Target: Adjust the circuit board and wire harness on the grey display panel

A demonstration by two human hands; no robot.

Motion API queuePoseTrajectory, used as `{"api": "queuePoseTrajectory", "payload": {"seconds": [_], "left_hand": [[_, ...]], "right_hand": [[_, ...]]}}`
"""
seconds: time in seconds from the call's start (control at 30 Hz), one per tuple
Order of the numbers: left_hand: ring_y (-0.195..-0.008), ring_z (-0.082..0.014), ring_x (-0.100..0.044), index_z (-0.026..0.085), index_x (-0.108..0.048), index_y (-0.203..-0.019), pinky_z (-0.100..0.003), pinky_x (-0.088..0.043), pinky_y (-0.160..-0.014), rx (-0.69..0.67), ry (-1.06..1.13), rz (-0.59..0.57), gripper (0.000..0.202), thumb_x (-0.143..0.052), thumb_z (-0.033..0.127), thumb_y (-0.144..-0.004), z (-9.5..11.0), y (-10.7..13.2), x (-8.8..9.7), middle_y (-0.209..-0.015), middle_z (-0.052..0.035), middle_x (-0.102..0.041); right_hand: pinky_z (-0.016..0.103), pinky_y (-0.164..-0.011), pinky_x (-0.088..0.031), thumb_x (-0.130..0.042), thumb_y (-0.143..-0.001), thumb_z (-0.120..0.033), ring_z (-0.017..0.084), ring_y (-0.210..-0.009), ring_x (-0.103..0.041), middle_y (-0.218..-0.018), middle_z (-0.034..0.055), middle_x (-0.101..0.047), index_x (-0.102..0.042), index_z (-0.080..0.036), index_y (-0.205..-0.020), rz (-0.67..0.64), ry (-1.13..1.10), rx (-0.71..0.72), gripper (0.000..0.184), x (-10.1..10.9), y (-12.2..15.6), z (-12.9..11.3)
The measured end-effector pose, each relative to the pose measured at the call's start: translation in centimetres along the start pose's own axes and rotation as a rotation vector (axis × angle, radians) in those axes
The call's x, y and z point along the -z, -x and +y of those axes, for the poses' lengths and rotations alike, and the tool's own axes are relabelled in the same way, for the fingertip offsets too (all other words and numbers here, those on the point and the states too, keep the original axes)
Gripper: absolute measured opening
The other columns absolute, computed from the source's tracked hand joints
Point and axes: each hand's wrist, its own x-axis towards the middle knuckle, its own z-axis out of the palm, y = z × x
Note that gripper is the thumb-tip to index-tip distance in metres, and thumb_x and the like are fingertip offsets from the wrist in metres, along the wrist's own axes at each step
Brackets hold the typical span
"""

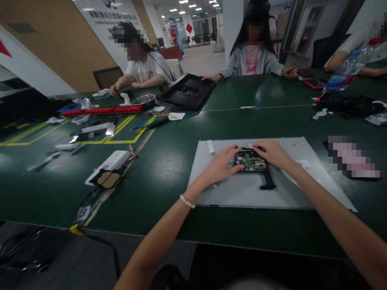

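Observation:
A green circuit board point(252, 162) in a black frame lies on a flat whitish-grey panel point(229, 195). My left hand point(222, 162) grips the left side of the board, thumb on its near corner and fingers at its far edge. Round the far right corner curl the fingers of my right hand point(273, 153), touching the black frame; their tips are partly hidden. A black bracket point(268, 181) sticks out from under the board towards me. White tape point(211, 147) is stuck near the panel's far left corner.
A phone point(352, 158) lies right of the panel. To the left are a white battery-like pack point(111, 169) with a cable and a wrench point(45, 161). Across the green table point(157, 173), a person holds a black monitor-like shell point(181, 98). A bottle point(344, 70) stands at the far right.

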Motion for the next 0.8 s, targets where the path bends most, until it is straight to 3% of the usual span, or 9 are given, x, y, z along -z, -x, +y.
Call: {"api": "queuePoseTrajectory", "payload": {"seconds": [0.13,0.23,0.37,0.53,0.7,0.8], "left_hand": [[-0.126,-0.0227,-0.052,0.021,-0.057,-0.123,-0.043,-0.041,-0.109,0.143,-0.057,0.331,0.030,-0.048,0.029,-0.096,-3.1,-0.5,2.1,-0.131,-0.0103,-0.058],[-0.116,-0.0217,-0.057,0.018,-0.057,-0.125,-0.039,-0.044,-0.105,0.271,-0.142,0.468,0.032,-0.048,0.022,-0.094,-6.5,-0.5,2.9,-0.124,-0.0115,-0.059],[-0.119,-0.0237,-0.055,0.016,-0.054,-0.132,-0.042,-0.042,-0.106,0.306,-0.216,0.372,0.044,-0.052,0.015,-0.087,-9.2,-0.3,2.6,-0.129,-0.0133,-0.056],[-0.123,-0.0253,-0.053,0.018,-0.061,-0.125,-0.047,-0.039,-0.109,0.274,-0.243,0.191,0.046,-0.050,0.009,-0.081,-9.4,-0.4,1.8,-0.129,-0.0099,-0.061],[-0.115,-0.0220,-0.058,0.019,-0.068,-0.114,-0.040,-0.044,-0.105,0.269,-0.173,0.264,0.041,-0.051,0.007,-0.079,-9.5,-0.2,2.0,-0.120,-0.0075,-0.066],[-0.103,-0.0195,-0.062,0.018,-0.071,-0.104,-0.034,-0.050,-0.095,0.320,-0.138,0.339,0.038,-0.049,0.004,-0.077,-9.9,-0.1,2.1,-0.111,-0.0081,-0.067]], "right_hand": [[0.040,-0.096,-0.049,-0.049,-0.093,-0.021,0.024,-0.105,-0.067,-0.111,0.0095,-0.073,-0.073,-0.017,-0.104,0.071,-0.016,-0.029,0.027,1.0,0.1,-0.7],[0.040,-0.097,-0.049,-0.048,-0.092,-0.022,0.023,-0.104,-0.067,-0.108,0.0083,-0.074,-0.074,-0.018,-0.099,0.138,-0.036,-0.055,0.026,1.4,0.1,-1.4],[0.039,-0.096,-0.049,-0.048,-0.092,-0.021,0.024,-0.104,-0.067,-0.108,0.0089,-0.074,-0.074,-0.018,-0.099,0.134,-0.014,-0.056,0.027,1.2,0.2,-2.4],[0.042,-0.098,-0.048,-0.047,-0.093,-0.021,0.024,-0.103,-0.066,-0.108,0.0096,-0.074,-0.073,-0.017,-0.102,0.107,0.050,-0.031,0.028,1.0,0.6,-3.2],[0.043,-0.099,-0.046,-0.046,-0.093,-0.021,0.025,-0.105,-0.065,-0.109,0.0109,-0.073,-0.073,-0.015,-0.102,0.119,0.107,-0.035,0.029,1.1,0.8,-3.3],[0.044,-0.099,-0.045,-0.046,-0.093,-0.021,0.026,-0.106,-0.064,-0.110,0.0112,-0.073,-0.073,-0.016,-0.102,0.114,0.144,-0.020,0.029,1.1,0.9,-3.2]]}}
